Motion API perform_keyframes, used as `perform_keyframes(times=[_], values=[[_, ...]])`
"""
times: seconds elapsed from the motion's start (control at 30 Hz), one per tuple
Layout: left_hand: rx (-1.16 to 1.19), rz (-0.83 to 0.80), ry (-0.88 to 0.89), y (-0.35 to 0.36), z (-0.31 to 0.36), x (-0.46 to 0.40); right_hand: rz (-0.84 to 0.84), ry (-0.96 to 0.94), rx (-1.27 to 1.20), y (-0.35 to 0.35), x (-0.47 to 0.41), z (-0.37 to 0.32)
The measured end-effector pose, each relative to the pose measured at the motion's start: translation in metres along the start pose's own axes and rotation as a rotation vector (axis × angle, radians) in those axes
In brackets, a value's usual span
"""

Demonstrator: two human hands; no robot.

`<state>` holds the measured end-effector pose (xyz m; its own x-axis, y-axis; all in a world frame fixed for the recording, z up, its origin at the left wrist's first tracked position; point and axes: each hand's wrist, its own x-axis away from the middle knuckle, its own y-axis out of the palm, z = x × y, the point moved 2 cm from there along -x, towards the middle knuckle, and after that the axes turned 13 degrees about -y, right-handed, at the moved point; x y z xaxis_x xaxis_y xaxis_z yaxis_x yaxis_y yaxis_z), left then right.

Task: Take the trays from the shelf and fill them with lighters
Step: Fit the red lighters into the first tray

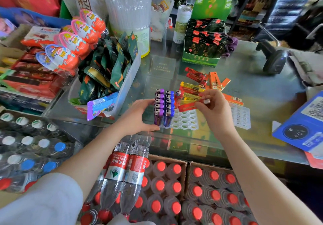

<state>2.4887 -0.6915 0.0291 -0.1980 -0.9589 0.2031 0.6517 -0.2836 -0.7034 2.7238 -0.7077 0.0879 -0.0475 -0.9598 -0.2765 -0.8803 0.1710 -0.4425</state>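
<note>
1. The right hand (212, 110) pinches a red lighter (189, 106) between thumb and fingertips, holding it nearly level just above the white tray (185, 119); that grip is closed on the lighter's metal end.
2. The left hand (138, 118) curls its grip round the tray's left edge, thumb below and fingers above, touching the purple lighters (159, 108).
3. The tray lies on the glass bench (244, 77). A row of purple lighters and, just beside it, a row of blue lighters (169, 109) stand upright in its left side; the holes to their right are unfilled.
4. Behind the tray, loose yellow and red lighters (192, 86) lie in a heap on the bench, near flat orange packets (218, 83).
5. Farther out, a green display box (201, 60) stands at the back, a clear bin of green packets (111, 70) at the left, and red-capped bottles (167, 189) fill cartons below the bench.
</note>
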Motion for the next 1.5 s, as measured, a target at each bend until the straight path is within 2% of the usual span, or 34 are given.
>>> perform_keyframes(times=[0.3,0.5,0.6,0.7,0.9,1.0,1.27,1.43,1.5], values=[[0.011,0.008,0.037,0.001,-0.002,-0.002,-0.168,-0.330,0.340,0.022,0.001,-0.013],[0.030,0.000,0.035,-0.002,0.000,0.002,-0.338,-0.432,0.473,0.019,-0.008,-0.024],[0.032,0.005,0.044,-0.004,0.004,0.005,-0.413,-0.417,0.507,0.021,-0.012,-0.027],[0.025,0.011,0.048,-0.005,0.006,0.006,-0.418,-0.419,0.490,0.028,-0.016,-0.028],[0.029,0.019,0.061,-0.004,0.005,0.006,-0.187,-0.137,0.226,0.036,-0.009,-0.015],[0.020,0.019,0.047,-0.002,0.001,0.002,-0.131,-0.058,0.184,0.041,-0.006,-0.008],[0.011,0.005,0.026,0.001,-0.005,-0.009,-0.210,-0.179,0.467,0.041,-0.012,-0.006],[0.057,0.031,0.095,-0.002,0.014,-0.007,-0.279,-0.204,0.492,0.039,-0.028,-0.006],[0.062,0.034,0.108,-0.002,0.015,-0.010,-0.390,-0.240,0.472,0.033,-0.038,-0.006]])
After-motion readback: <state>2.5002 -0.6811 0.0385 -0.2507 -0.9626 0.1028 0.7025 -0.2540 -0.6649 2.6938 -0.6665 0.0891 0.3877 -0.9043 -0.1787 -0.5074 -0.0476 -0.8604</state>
